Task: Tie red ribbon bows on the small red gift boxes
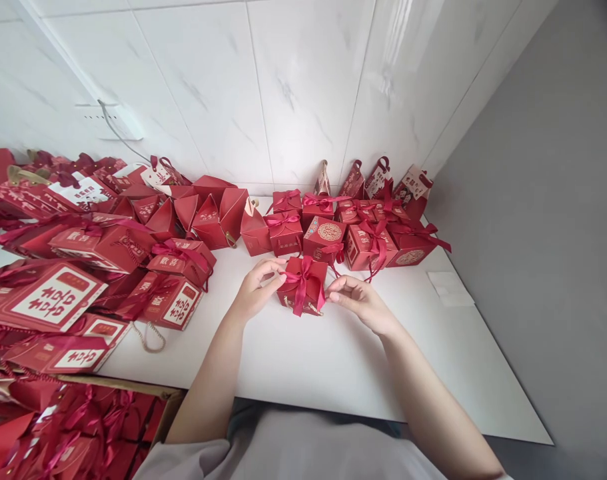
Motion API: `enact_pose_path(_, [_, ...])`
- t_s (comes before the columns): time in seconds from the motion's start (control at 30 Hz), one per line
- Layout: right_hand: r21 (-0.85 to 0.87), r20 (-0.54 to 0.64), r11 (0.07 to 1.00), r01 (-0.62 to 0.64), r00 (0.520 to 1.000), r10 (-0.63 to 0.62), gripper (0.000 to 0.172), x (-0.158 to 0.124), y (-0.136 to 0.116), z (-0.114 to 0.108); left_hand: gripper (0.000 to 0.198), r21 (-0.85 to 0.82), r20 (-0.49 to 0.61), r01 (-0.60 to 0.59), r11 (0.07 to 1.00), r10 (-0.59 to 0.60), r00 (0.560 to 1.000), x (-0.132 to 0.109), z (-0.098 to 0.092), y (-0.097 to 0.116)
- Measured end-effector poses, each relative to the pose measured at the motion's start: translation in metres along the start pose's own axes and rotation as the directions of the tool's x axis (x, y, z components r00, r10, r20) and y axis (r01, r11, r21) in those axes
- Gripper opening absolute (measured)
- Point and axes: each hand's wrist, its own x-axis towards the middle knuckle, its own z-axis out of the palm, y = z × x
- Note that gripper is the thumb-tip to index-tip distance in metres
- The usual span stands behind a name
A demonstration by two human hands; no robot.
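Note:
A small red gift box (289,291) stands on the white table in front of me. A dark pink satin ribbon (303,283) is tied in a bow over its top, and a twisted gold cord (298,305) shows at its front. At the box's left side, my left hand (257,288) pinches the ribbon between thumb and index finger. My right hand (362,303) is closed at the right side, its fingertips together on the ribbon there; the exact grip is small and partly hidden.
Several ribboned red boxes (371,244) stand close behind. More red gift boxes (168,301) are piled on the left, and a carton (170,413) full of them sits below. A white paper piece (450,289) lies right, beside a grey panel (548,220). Tiled wall (308,87) rises behind.

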Motion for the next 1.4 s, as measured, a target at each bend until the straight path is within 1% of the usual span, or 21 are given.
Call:
enact_pose_path(0.07, [0.030,-0.060,1.000,-0.004,0.998,0.005,0.026,0.001,0.000,0.002,0.018,0.006,0.029,-0.009,1.000,0.009,1.000,-0.001,0.001,0.001])
enact_pose_path(0.17, [0.098,-0.125,0.992,-0.081,0.988,0.093,0.031,0.003,0.002,0.004,0.022,0.026,0.088,-0.037,0.999,0.034,0.996,-0.003,0.003,0.002])
enact_pose_path(0.3, [0.133,-0.124,0.975,-0.179,0.973,0.196,0.038,0.005,0.008,0.005,0.018,0.041,0.093,-0.039,0.998,0.035,0.995,-0.003,0.005,0.002])
enact_pose_path(0.4, [0.163,-0.104,0.965,-0.206,0.969,0.225,0.041,0.006,0.010,0.008,0.018,0.090,0.101,-0.014,0.996,0.005,0.995,-0.004,0.006,0.003])
enact_pose_path(0.5, [0.204,-0.102,0.962,-0.184,0.973,0.207,0.044,0.006,0.009,0.011,0.018,0.138,0.096,0.001,0.990,-0.015,0.995,-0.003,0.006,0.002])
enact_pose_path(0.57, [0.200,-0.105,0.967,-0.158,0.978,0.182,0.042,0.007,0.009,0.011,0.016,0.138,0.089,0.004,0.990,-0.017,0.996,-0.003,0.007,0.002])
enact_pose_path(0.73, [0.094,-0.080,0.985,-0.147,0.985,0.154,0.035,0.007,0.011,0.011,0.019,0.051,0.116,-0.019,0.999,0.013,0.993,-0.001,0.007,0.005])
enact_pose_path(0.8, [0.074,-0.060,0.988,-0.135,0.988,0.139,0.034,0.006,0.011,0.012,0.020,0.018,0.106,-0.024,1.000,0.022,0.994,0.001,0.008,0.006])
enact_pose_path(0.87, [0.076,-0.034,0.990,-0.119,0.992,0.122,0.032,0.005,0.010,0.012,0.019,-0.020,0.058,-0.023,1.000,0.024,0.998,0.003,0.008,0.006])
enact_pose_path(1.0, [0.116,0.003,0.986,-0.121,0.993,0.121,0.028,0.003,0.009,0.011,0.019,-0.087,-0.081,-0.001,0.996,-0.006,0.997,0.009,0.009,-0.001])
enact_pose_path(1.07, [0.079,0.006,0.991,-0.113,0.994,0.112,0.027,0.002,0.009,0.010,0.020,-0.089,-0.142,0.009,0.996,-0.021,0.990,0.011,0.010,-0.007])
enact_pose_path(1.13, [-0.006,0.000,0.996,-0.093,0.996,0.093,0.027,0.002,0.011,0.009,0.020,-0.095,-0.169,0.021,0.995,-0.037,0.985,0.012,0.011,-0.014])
enact_pose_path(1.2, [-0.077,-0.006,0.994,-0.084,0.996,0.084,0.026,0.002,0.012,0.008,0.020,-0.117,-0.172,0.047,0.992,-0.067,0.983,0.012,0.012,-0.018])
enact_pose_path(1.27, [-0.097,-0.007,0.991,-0.088,0.996,0.087,0.026,0.002,0.013,0.008,0.019,-0.144,-0.167,0.075,0.987,-0.099,0.981,0.012,0.012,-0.019])
enact_pose_path(1.33, [-0.093,-0.003,0.992,-0.088,0.996,0.088,0.027,0.002,0.014,0.008,0.018,-0.163,-0.145,0.071,0.984,-0.095,0.985,0.012,0.012,-0.013])
enact_pose_path(1.4, [-0.075,0.009,0.994,-0.085,0.996,0.086,0.027,0.002,0.015,0.009,0.019,-0.149,-0.085,0.070,0.986,-0.083,0.993,0.014,0.013,-0.003])
